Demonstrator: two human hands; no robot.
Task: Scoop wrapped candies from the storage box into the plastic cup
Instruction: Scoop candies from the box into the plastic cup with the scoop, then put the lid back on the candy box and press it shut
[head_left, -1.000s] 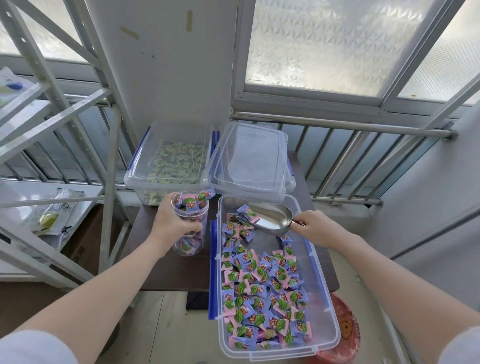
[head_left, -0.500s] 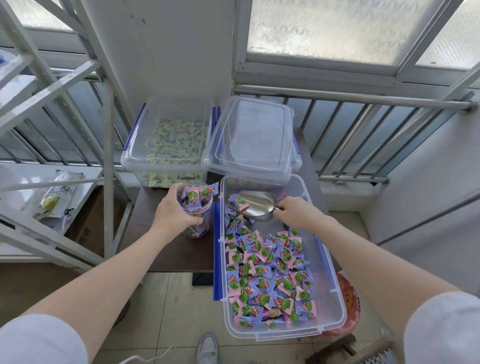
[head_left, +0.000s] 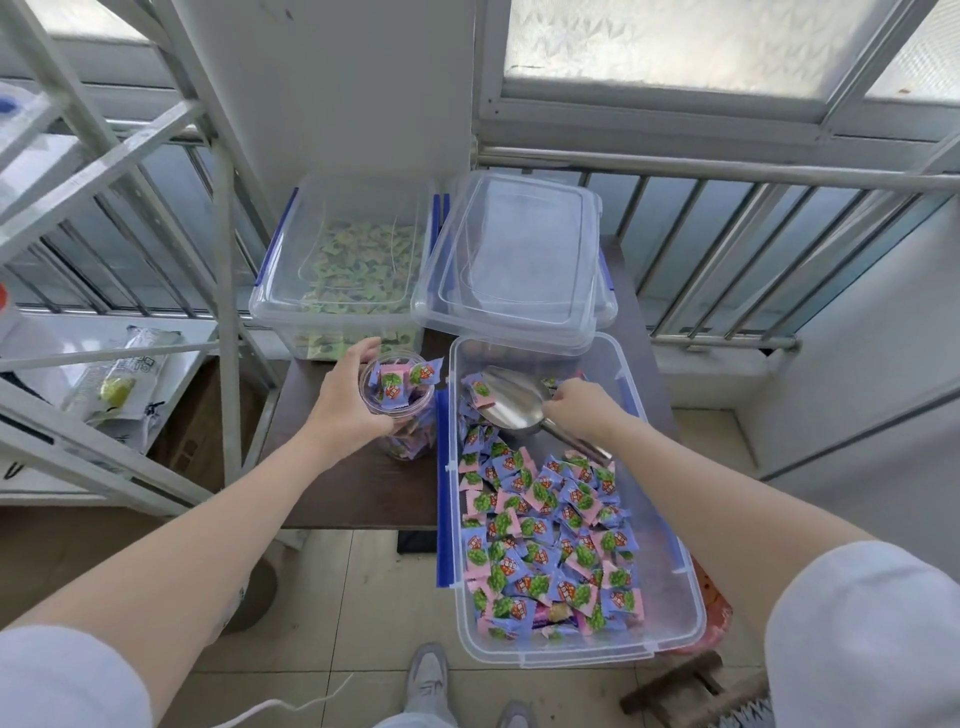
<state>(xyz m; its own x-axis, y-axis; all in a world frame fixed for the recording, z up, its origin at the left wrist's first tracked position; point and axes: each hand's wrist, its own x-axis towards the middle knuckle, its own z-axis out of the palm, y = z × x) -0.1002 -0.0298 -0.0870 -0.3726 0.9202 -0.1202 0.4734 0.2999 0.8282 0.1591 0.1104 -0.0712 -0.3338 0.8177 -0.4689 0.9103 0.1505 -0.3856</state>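
cup (head_left: 397, 402) gripped left; scoop (head_left: 511, 402) under right hand (head_left: 584, 410).

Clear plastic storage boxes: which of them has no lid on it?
The nearest clear plastic storage box, holding pink-and-blue wrapped candies and the metal scoop. The two boxes behind it are lidded.

We note frosted windows (head_left: 675, 47) letting in daylight, a metal railing (head_left: 727, 171), white shelving (head_left: 156, 156) and beige floor tiles (head_left: 332, 597).
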